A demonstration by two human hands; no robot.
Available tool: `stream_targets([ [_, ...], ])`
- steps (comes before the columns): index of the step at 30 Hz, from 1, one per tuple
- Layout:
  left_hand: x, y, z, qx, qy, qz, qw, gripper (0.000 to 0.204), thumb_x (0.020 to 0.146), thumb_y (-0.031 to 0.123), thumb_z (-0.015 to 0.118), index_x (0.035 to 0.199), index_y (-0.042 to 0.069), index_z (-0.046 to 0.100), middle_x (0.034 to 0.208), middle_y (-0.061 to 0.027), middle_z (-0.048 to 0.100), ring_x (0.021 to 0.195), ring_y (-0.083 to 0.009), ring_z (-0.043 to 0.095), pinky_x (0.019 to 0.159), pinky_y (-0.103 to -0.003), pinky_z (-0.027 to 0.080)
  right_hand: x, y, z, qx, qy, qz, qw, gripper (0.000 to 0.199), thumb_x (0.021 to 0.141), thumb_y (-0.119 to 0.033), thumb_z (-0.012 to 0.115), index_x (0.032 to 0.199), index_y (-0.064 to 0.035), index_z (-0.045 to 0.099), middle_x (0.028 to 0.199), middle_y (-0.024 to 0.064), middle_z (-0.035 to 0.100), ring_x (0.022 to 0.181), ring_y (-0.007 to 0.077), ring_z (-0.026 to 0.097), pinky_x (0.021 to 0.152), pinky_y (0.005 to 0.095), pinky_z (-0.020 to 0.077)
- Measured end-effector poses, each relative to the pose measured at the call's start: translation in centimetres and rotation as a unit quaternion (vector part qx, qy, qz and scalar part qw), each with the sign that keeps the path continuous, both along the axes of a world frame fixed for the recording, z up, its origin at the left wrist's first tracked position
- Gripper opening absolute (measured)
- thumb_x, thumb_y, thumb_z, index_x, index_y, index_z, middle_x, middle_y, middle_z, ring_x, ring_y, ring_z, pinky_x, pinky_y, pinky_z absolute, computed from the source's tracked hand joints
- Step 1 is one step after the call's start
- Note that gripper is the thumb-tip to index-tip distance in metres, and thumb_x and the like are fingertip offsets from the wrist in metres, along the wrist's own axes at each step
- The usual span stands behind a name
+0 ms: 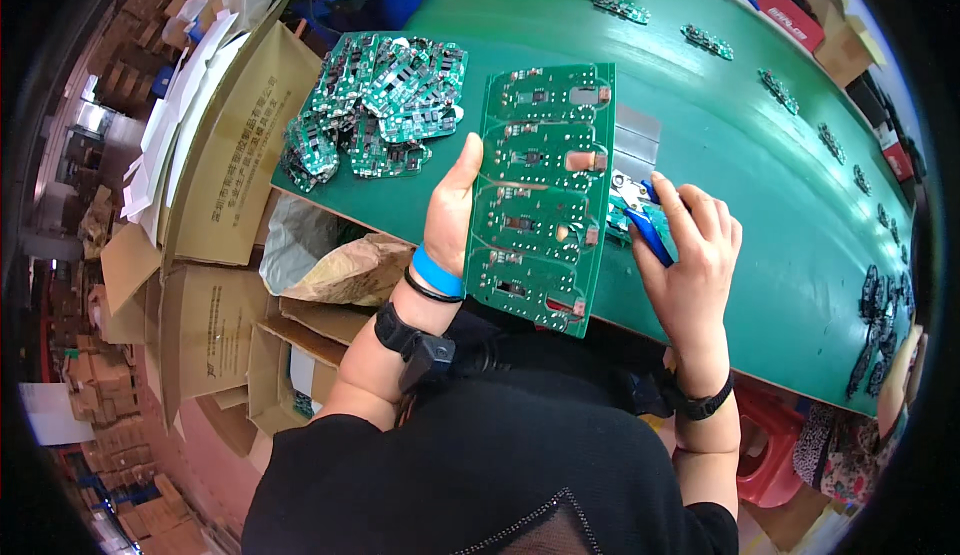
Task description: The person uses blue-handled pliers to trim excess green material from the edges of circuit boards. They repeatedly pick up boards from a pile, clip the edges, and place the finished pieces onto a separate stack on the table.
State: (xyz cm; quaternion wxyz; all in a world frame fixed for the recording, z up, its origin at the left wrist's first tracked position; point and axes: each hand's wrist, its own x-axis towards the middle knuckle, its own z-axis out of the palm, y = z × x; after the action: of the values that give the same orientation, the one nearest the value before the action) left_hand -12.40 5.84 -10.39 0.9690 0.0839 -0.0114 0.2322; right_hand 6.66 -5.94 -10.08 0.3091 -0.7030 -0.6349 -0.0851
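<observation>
A green circuit board panel [540, 195] is tilted up in front of me, divided by slots into several like sections with small parts on them. My left hand [455, 205] grips its left edge, thumb up along the side and the other fingers hidden behind. Right of the panel, my right hand [700, 245] is closed around blue-handled cutters or pliers [652, 238], whose metal head lies close to the panel's right edge. Behind that head, part of another green board [620, 223] and a grey flat piece [637, 135] show on the table.
Loose circuit boards [390, 105] are heaped at the table's left end. Small board clusters [708, 42] form a curved row along the far and right side. Cardboard boxes [235, 155] crowd the left. At the right edge, another person's arm [903, 375] is near dark parts [878, 325].
</observation>
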Motion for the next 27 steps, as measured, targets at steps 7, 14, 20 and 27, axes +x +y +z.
stream_targets([
  [7, 0.6, 2.4, 1.2, 0.113, 0.215, 0.072, 0.967, 0.071, 0.094, 0.057, 0.019, 0.142, 0.005, 0.025, 0.141, -0.0225, 0.034, 0.123, -0.0405, 0.042, 0.1, -0.056, 0.037, 0.8, -1.7, 1.2, -0.016, 0.084, 0.06, 0.995, 0.054, 0.062, -0.014, 0.071, 0.115, -0.0086, 0.06, 0.103, 0.0105, 0.056, 0.098, 0.0272, 0.052, 0.089, 0.0394, 0.0358],
  [14, 1.7, 2.7, 1.9, 0.149, 0.248, 0.1, 0.952, 0.065, 0.096, 0.055, 0.021, 0.133, 0.005, 0.04, 0.125, -0.0168, 0.052, 0.108, -0.0307, 0.057, 0.09, -0.046, 0.049, -1.7, -1.8, 1.7, -0.088, 0.003, 0.117, 0.989, 0.062, 0.058, -0.018, 0.074, 0.117, -0.0103, 0.057, 0.107, 0.0085, 0.054, 0.101, 0.0271, 0.049, 0.089, 0.0413, 0.0329],
  [20, 1.3, 2.7, 2.1, 0.193, 0.272, 0.125, 0.934, 0.063, 0.096, 0.054, 0.022, 0.135, 0.006, 0.038, 0.129, -0.0169, 0.05, 0.111, -0.0312, 0.055, 0.091, -0.047, 0.048, -2.0, -1.3, 1.8, -0.089, -0.012, 0.121, 0.989, 0.062, 0.059, -0.017, 0.074, 0.118, -0.011, 0.057, 0.107, 0.0082, 0.054, 0.1, 0.0266, 0.049, 0.089, 0.0413, 0.033],
  [27, 1.6, 2.5, 2.3, 0.208, 0.273, 0.134, 0.929, 0.062, 0.096, 0.053, 0.022, 0.135, 0.006, 0.038, 0.128, -0.0163, 0.051, 0.111, -0.0305, 0.055, 0.09, -0.046, 0.049, -1.9, -1.1, 1.7, -0.1, -0.035, 0.121, 0.987, 0.062, 0.06, -0.018, 0.074, 0.119, -0.0118, 0.057, 0.106, 0.0081, 0.054, 0.1, 0.0261, 0.05, 0.087, 0.0413, 0.0336],
])
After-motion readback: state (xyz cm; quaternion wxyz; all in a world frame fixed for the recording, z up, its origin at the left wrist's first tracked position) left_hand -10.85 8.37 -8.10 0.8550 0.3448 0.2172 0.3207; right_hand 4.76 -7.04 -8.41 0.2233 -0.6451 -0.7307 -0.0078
